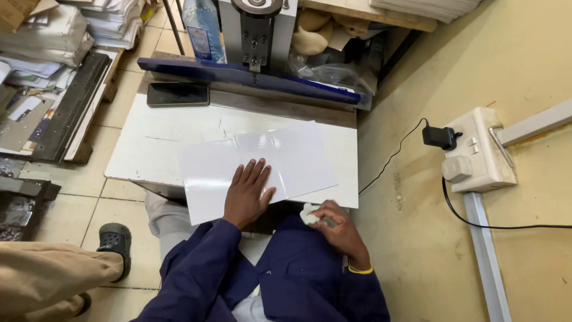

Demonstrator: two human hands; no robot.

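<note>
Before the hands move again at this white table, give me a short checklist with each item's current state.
1. Left hand flat on the glossy white sheets, pinning them: ok.
2. Right hand has a grip on the small white wad: ok, fingers closed around it.
3. Sheets fully supported by the white table: not ok, the near corner overhangs the front edge.
4. Black phone apart from the sheets: ok, it lies at the table's far left.
5. Sheets squared to each other: not ok, they are fanned and overlapping.
6. What the wad is made of: cannot tell.
</note>
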